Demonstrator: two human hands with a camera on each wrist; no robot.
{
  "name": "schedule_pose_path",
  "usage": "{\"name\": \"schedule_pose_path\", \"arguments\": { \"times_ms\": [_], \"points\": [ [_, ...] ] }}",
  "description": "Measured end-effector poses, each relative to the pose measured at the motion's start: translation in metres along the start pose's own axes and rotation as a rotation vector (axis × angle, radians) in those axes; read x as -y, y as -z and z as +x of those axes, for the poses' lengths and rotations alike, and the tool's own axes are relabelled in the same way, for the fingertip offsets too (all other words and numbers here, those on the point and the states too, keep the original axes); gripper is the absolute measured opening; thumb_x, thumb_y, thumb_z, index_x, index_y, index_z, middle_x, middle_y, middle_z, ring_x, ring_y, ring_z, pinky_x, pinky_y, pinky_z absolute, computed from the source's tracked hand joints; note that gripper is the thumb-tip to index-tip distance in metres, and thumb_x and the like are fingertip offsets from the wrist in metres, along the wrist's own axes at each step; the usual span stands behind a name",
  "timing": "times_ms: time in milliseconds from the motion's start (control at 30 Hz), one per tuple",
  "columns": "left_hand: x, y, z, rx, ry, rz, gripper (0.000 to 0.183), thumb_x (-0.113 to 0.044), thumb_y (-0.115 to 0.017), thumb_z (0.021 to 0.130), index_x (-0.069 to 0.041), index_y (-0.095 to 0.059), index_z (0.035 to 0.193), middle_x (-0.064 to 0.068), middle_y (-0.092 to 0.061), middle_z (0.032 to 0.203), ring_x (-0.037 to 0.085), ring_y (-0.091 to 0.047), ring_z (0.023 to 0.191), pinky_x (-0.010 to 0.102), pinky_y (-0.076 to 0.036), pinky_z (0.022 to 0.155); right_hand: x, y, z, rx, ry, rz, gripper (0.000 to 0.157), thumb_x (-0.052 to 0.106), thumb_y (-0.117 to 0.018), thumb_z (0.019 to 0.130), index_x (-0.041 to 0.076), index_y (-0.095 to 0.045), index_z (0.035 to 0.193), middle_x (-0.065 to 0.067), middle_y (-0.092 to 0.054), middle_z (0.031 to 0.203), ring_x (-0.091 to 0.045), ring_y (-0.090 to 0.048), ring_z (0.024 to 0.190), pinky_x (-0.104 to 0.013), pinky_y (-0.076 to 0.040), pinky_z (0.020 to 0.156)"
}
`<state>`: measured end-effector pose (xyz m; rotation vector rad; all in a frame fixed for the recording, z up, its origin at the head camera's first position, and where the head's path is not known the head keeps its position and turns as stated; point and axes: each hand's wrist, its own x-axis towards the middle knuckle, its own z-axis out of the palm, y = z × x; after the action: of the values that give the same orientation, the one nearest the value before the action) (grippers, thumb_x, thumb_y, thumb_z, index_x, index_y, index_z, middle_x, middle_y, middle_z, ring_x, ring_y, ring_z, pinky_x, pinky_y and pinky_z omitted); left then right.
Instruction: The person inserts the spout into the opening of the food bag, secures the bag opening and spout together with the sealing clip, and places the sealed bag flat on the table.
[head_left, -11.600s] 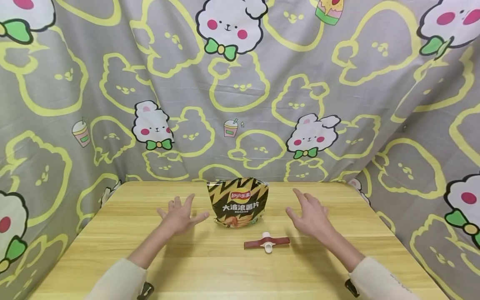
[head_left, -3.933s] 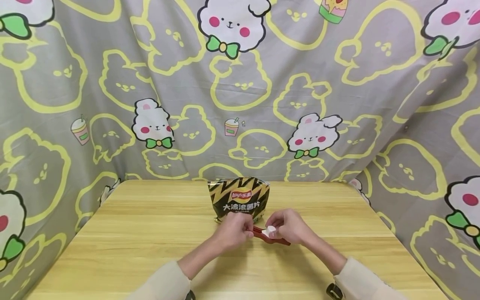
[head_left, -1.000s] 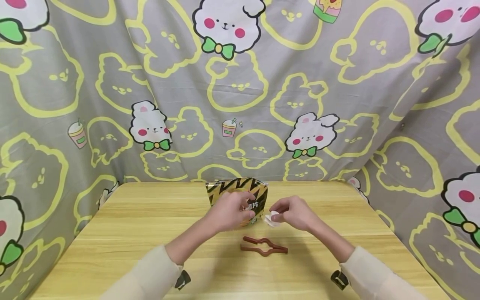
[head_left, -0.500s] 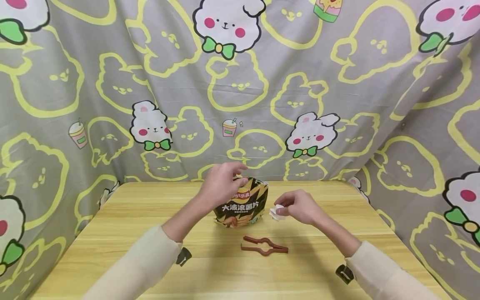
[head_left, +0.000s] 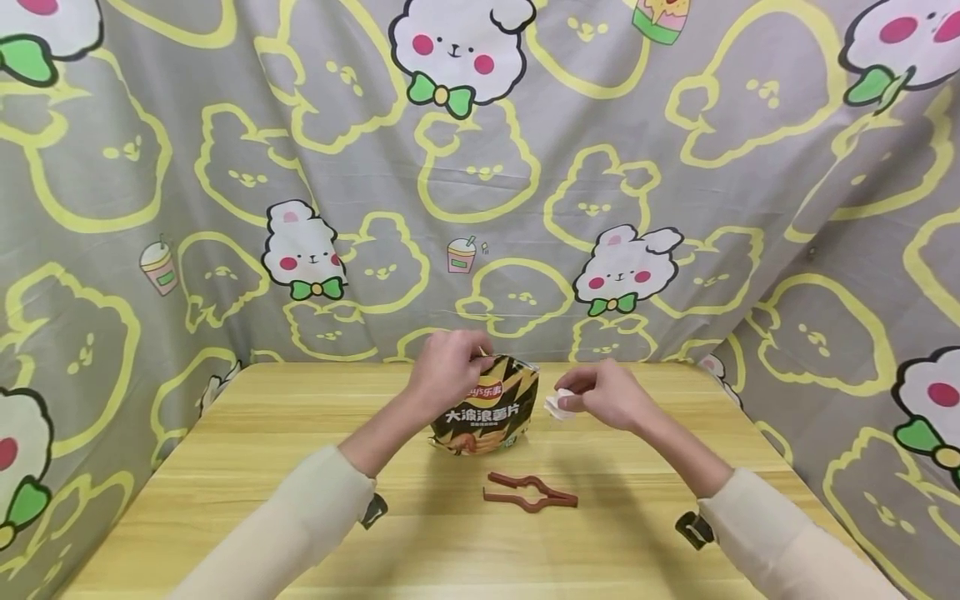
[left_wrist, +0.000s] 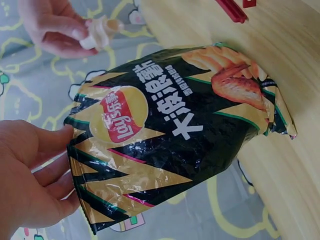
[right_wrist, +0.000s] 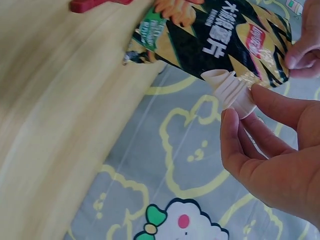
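A black and gold Lay's chip bag [head_left: 487, 421] stands upright on the wooden table. At its top edge, my left hand [head_left: 448, 371] pinches the bag between thumb and fingers, as the left wrist view shows with the bag's sealed rim [left_wrist: 82, 195]. To the right of the bag, my right hand [head_left: 615, 396] holds a small white plastic spout [right_wrist: 235, 95] by its cylindrical end. Its flared, ridged end points toward the bag, apart from it in the head view. In front of the bag lies the reddish-brown two-armed clip [head_left: 551, 498], its arms spread.
The wooden table [head_left: 300, 433] reaches back to a grey curtain [head_left: 360, 192] printed with cartoon bears and rabbits, which hangs behind and at both sides. Dark wrist-camera mounts [head_left: 694, 530] sit at both sleeves.
The white spout has come out of the clip, which was left spread on the table. My left hand has moved up to the bag's top and taken hold; my right hand has risen with the spout.
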<state>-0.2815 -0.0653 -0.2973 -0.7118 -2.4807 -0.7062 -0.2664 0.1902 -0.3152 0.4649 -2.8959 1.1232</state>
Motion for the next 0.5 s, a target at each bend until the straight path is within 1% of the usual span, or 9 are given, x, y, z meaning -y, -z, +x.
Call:
{"name": "schedule_pose_path", "arguments": {
  "times_ms": [133, 300, 500],
  "points": [
    [0.001, -0.001, 0.0, -0.012, -0.016, -0.001, 0.014, 0.0, -0.072, 0.09, -0.01, -0.075, 0.081, 0.0, -0.074, 0.076, 0.014, -0.067, 0.067, 0.036, -0.058, 0.07, 0.009, 0.008, 0.006, -0.011, 0.017, 0.004, 0.024, 0.014, -0.076, 0.089, 0.004, -0.076, 0.111, -0.008, -0.076, 0.098, -0.017, -0.067, 0.086, -0.033, -0.052, 0.075],
    [0.001, -0.001, 0.0, -0.013, -0.03, -0.003, 0.025, 0.012, -0.063, 0.084, -0.009, -0.073, 0.077, -0.001, -0.07, 0.071, 0.013, -0.053, 0.061, 0.031, -0.051, 0.066, 0.021, 0.017, 0.015, -0.038, 0.04, 0.012, 0.026, 0.013, -0.075, 0.089, 0.002, -0.075, 0.112, -0.011, -0.076, 0.1, -0.018, -0.069, 0.088, -0.032, -0.053, 0.076],
    [0.001, -0.001, 0.001, -0.003, -0.038, -0.001, 0.03, 0.018, -0.056, 0.078, -0.009, -0.07, 0.075, -0.001, -0.066, 0.069, 0.014, -0.049, 0.061, 0.028, -0.044, 0.062, 0.034, 0.022, 0.025, -0.064, 0.047, 0.021, 0.027, 0.013, -0.074, 0.09, 0.003, -0.075, 0.114, -0.012, -0.076, 0.103, -0.02, -0.069, 0.089, -0.032, -0.053, 0.076]
  ]
}}
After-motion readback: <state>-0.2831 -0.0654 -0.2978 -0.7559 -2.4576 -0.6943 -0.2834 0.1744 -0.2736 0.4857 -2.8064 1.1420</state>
